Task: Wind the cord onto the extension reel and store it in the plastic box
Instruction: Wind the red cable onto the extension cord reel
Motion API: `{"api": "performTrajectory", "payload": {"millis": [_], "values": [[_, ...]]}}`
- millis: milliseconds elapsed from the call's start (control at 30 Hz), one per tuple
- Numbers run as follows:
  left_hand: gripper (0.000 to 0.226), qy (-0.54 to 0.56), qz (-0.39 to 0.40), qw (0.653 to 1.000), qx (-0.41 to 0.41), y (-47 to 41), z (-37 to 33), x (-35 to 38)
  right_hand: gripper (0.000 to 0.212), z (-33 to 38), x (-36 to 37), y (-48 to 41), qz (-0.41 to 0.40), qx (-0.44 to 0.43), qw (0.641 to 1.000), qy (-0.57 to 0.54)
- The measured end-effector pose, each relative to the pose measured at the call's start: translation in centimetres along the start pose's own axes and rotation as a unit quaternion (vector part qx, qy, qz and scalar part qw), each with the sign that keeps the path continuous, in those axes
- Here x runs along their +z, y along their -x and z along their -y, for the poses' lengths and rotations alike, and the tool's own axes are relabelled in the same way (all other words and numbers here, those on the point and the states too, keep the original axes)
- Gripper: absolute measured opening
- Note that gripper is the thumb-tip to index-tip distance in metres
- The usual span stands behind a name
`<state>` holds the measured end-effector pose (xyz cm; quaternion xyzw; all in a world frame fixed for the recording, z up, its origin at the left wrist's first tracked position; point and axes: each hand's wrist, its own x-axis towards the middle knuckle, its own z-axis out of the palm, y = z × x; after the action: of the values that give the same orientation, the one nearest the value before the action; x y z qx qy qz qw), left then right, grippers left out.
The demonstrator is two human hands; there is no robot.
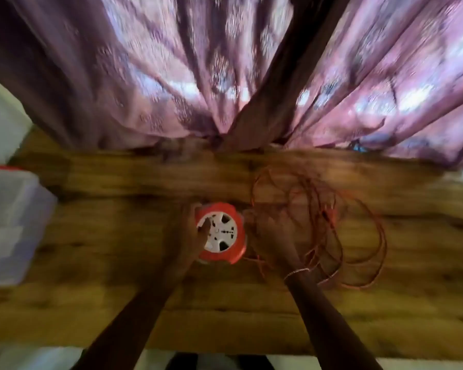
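Note:
An orange extension reel with a white socket face lies flat on the wooden table, near its middle. My left hand grips the reel's left rim. Just right of the reel, my right hand is closed around strands of the thin orange cord. The cord lies in several loose loops spread over the table to the right. The picture is blurred, so the fingers are hard to make out. The clear plastic box with a red edge stands at the table's left end.
A purple patterned curtain hangs along the table's far edge. The near table edge runs along the bottom, with pale floor below it.

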<state>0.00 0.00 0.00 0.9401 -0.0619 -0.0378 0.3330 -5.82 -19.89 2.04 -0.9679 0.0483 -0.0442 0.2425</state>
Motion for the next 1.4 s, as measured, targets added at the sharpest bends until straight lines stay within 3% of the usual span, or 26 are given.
{"api": "performTrajectory", "payload": {"millis": [67, 200, 267, 333, 567, 833, 1000, 1100, 1400], "values": [[0.045, 0.021, -0.022, 0.999, -0.039, -0.4, 0.1, 0.1, 0.03, -0.4, 1.1, 0.3, 0.019, 0.019, 0.999, -0.021], [0.043, 0.053, -0.048, 0.997, -0.02, -2.0, 2.9, 2.2, 0.037, -2.6, 5.1, 0.5, -0.038, -0.004, 0.999, -0.036], [0.049, 0.087, -0.047, 0.995, -0.01, -2.6, 4.3, 2.9, 0.038, -3.4, 6.2, 0.1, -0.08, -0.039, 0.996, -0.022], [0.053, 0.047, -0.079, 0.996, 0.002, -2.9, 5.2, 3.4, 0.038, -3.8, 6.9, -0.1, -0.116, -0.045, 0.992, -0.007], [0.042, 0.015, -0.144, 0.987, 0.068, -2.0, 6.0, 3.8, 0.044, -4.2, 8.4, 0.5, -0.174, -0.078, 0.981, 0.018], [0.039, 0.127, -0.169, 0.971, 0.111, -0.9, 6.4, 4.1, 0.039, -3.8, 8.5, 1.4, -0.247, -0.17, 0.953, -0.029], [0.03, 0.255, -0.17, 0.945, 0.112, 0.6, 5.2, 3.7, 0.032, -3.4, 7.7, 1.9, -0.255, -0.204, 0.937, -0.122], [0.026, 0.304, -0.173, 0.929, 0.125, 1.1, 5.0, 3.6, 0.033, -3.1, 7.1, 2.6, -0.256, -0.17, 0.935, -0.177], [0.022, 0.358, -0.244, 0.881, 0.193, 3.2, 4.1, 2.5, 0.042, -2.9, 6.8, 3.3, -0.143, -0.182, 0.925, -0.301]]}}
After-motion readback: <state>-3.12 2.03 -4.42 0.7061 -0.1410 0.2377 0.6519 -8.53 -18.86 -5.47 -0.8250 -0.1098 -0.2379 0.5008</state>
